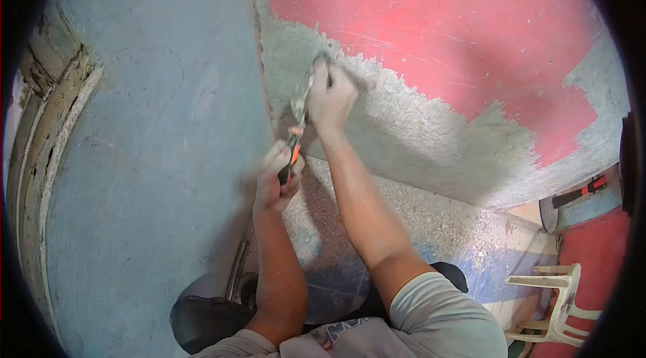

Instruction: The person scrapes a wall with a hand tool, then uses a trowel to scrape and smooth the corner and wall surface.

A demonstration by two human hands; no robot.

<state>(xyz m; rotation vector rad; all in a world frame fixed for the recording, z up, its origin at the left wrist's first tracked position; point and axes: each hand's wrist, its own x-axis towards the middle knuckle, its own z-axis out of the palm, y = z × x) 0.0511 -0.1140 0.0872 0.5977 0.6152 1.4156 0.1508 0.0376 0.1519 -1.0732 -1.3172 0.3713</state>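
Note:
My left hand [279, 173] is wrapped round the black and orange handle of a scraper [295, 145], low beside the corner of the two walls. The scraper's pale blade reaches up toward my right hand [331, 99], which is closed near it against the bare grey part of the wall. A small dark thing shows between my right hand's fingers; it is too blurred to name. Above and to the right, red paint [417, 28] ends in a ragged edge over the grey surface.
A blue-grey wall [155, 129] stands at the left, with a worn frame [60, 129] at its edge. Paint chips lie on the floor [404, 217]. A white plastic chair [562, 297] is at lower right, below a red-and-black tool handle [595, 184].

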